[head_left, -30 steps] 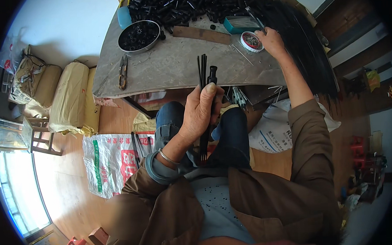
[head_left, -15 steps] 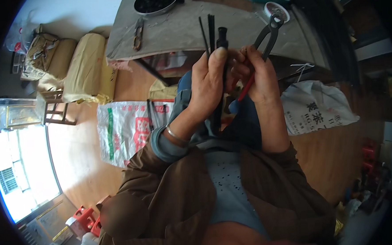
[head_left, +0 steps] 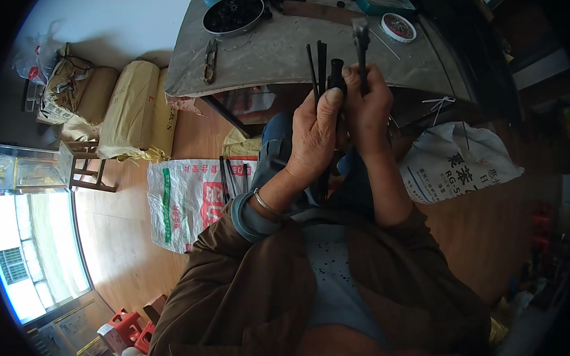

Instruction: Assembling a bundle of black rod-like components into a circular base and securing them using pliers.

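Observation:
My left hand (head_left: 314,128) grips an upright bundle of thin black rods (head_left: 321,63). Beside them in the same grasp stands a thicker black piece with a flared end (head_left: 337,71), its tip above my thumb. My right hand (head_left: 370,109) is closed around a pair of pincers (head_left: 361,42), whose dark jaws point up toward the table and look edge-on and a little blurred. The two hands meet close together over my lap, just short of the table's near edge. My palms hide the lower part of the bundle and the pincers' handles.
On the grey table (head_left: 291,55) are a round pan (head_left: 235,32) of black parts, another hand tool (head_left: 210,62), a brown strip (head_left: 321,11), a teal box (head_left: 379,10) and a small white tub (head_left: 409,38). Sacks (head_left: 177,203) lie on the floor; wrapped bundles (head_left: 127,112) stand left.
The pincers have turned from slanting right, with spread handles showing, to upright and edge-on. My right hand has moved left against my left hand. The view has shifted slightly.

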A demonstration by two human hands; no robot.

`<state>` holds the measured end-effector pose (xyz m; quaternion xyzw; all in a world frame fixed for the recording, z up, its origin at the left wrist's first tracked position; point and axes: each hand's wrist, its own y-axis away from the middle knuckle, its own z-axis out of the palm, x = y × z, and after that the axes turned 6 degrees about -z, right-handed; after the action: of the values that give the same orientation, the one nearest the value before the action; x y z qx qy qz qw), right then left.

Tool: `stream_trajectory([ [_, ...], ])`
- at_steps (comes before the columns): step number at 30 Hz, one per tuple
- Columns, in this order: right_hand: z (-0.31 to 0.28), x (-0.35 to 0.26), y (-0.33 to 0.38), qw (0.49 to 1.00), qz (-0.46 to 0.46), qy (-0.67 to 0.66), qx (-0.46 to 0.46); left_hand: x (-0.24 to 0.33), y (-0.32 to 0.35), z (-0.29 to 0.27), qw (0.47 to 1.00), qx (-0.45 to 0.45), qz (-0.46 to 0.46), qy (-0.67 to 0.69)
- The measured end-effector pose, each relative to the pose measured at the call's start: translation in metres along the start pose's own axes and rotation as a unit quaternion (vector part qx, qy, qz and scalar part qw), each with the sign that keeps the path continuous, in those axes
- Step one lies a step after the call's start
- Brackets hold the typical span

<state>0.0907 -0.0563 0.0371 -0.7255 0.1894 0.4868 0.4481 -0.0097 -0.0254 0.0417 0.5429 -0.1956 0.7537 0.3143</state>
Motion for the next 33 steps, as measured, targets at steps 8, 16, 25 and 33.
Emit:
stream_trajectory([
  [8, -0.009, -0.007, -0.006, 0.987, 0.108, -0.062, -0.099, 0.0, -0.007, -0.017, 1.0, -0.014, 0.006, -0.021],
  [16, -0.02, 0.003, 0.01, 0.937, 0.22, -0.186, -0.198, -0.006, -0.016, -0.032, 1.0, -0.013, -0.008, 0.004],
  [25, -0.007, -0.005, 0.017, 0.941, 0.176, -0.219, -0.19, -0.007, -0.017, -0.031, 1.0, -0.01, -0.008, 0.003],
  [33, -0.006, -0.007, 0.017, 0.946, 0.194, -0.184, -0.184, -0.008, -0.018, -0.032, 1.0, -0.015, 0.002, 0.023],
])
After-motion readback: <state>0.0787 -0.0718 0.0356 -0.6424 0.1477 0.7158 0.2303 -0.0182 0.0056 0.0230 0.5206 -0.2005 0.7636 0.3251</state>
